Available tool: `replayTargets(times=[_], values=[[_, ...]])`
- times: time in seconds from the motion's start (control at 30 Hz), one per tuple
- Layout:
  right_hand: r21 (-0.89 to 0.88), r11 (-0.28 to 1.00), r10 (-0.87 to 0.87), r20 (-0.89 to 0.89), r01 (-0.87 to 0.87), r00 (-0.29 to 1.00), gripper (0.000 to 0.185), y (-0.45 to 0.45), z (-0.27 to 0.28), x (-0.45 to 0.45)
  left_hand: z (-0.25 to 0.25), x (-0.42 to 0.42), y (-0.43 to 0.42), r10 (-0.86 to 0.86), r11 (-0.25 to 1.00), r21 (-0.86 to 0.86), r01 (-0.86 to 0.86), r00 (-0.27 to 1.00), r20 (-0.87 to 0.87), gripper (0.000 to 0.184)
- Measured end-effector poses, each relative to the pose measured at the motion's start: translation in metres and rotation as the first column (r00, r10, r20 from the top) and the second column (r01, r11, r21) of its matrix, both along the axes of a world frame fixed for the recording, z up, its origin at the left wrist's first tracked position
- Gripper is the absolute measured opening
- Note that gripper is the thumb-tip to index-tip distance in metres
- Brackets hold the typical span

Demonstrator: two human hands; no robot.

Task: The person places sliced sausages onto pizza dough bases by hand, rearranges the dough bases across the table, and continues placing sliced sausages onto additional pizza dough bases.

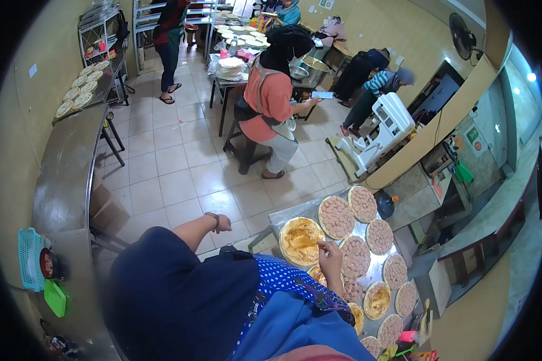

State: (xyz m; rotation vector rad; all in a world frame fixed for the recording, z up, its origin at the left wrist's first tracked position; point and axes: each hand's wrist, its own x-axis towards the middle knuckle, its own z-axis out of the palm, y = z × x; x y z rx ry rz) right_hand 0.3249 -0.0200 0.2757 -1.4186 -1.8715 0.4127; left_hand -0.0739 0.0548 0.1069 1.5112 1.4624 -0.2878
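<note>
- Ref. landmark: silver metal-topped work tbl, loaded w/ round flat bases.
- R hand: over tbl, far L part. Fingers bent and close tog., tips at surface of round pale-rimmed base w/ glossy orange-brown spread. Cannot tell if anything is pinched btwn fingertips.
- Said base: on tbl, nr its far L corner; spread uneven, no slices on it.
- L hand: off tbl, beyond its L edge, over floor. Fingers loosely curled, dark band at wrist; cannot tell if it has hold of anything.
- Round bases topped w/ pinkish round slices: several on tbl, mostly along R side and far end, set close tog.
- Another spread-only base w/ golden-brown coating: on tbl, nearer end, btwn topped ones.
- Bright pink item: at tbl's near R end; type n/k.
- Dark round container w/ orange cap: just beside tbl's far R corner.
- Co-worker in coral top and dark head covering: seated well beyond tbl, lit phone in hand.
- Large white machine: beyond tbl's far R corner.
- Long brown-grey counter: well L of tbl; turquoise plastic basket at its edge.
</note>
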Motion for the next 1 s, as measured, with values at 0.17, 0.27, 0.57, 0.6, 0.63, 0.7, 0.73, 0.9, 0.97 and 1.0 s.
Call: replayTargets(times=[0.17, 0.27, 0.57, 0.6, 0.63, 0.7, 0.73, 0.9, 0.97, 1.0], values=[[-0.014, 0.999, -0.048, 0.038, 0.049, 0.998, 0.015, -0.017, 0.005, 0.002, 0.017, -0.023, 0.062, -0.330, 0.882, 0.289, 0.373, 0.925, -0.189, 0.039], [-0.026, 0.998, -0.050, 0.020, 0.050, 0.999, 0.016, -0.022, 0.012, 0.009, 0.109, -0.012, 0.077, -0.268, 0.771, 0.527, 0.358, 0.933, -0.241, 0.042], [0.019, 0.995, -0.103, 0.081, 0.102, 0.991, 0.011, -0.037, -0.016, 0.023, 0.347, 0.103, 0.023, -0.484, 0.352, 0.889, 0.293, 0.870, -0.095, 0.031], [-0.039, 0.991, -0.126, 0.099, 0.130, 0.987, 0.014, -0.045, -0.016, 0.025, 0.372, 0.118, 0.003, -0.537, 0.292, 0.903, 0.314, 0.835, -0.117, 0.032], [-0.083, 0.987, -0.137, 0.038, 0.140, 0.990, 0.015, -0.054, -0.004, 0.025, 0.385, 0.134, -0.012, -0.614, 0.206, 0.925, 0.319, 0.778, -0.132, 0.033], [-0.029, 0.982, -0.185, 0.032, 0.186, 0.982, 0.016, -0.072, -0.006, 0.044, 0.409, 0.168, -0.038, -0.745, 0.057, 0.951, 0.303, 0.647, -0.162, 0.032], [-0.043, 0.969, -0.243, 0.005, 0.243, 0.970, 0.015, -0.084, -0.013, 0.057, 0.418, 0.185, -0.054, -0.798, -0.005, 0.955, 0.296, 0.575, -0.183, 0.031], [-0.159, 0.851, -0.523, -0.153, 0.501, 0.839, 0.013, -0.173, -0.029, 0.122, 0.435, 0.269, -0.130, -0.923, -0.183, 0.928, 0.326, 0.267, -0.276, 0.025], [-0.259, 0.739, -0.666, -0.143, 0.622, 0.732, 0.012, -0.196, -0.019, 0.135, 0.448, 0.288, -0.152, -0.921, -0.282, 0.823, 0.492, 0.103, -0.377, 0.024], [-0.257, 0.734, -0.671, -0.134, 0.628, 0.729, 0.012, -0.205, -0.025, 0.140, 0.448, 0.293, -0.151, -0.923, -0.281, 0.829, 0.483, 0.101, -0.372, 0.024]])
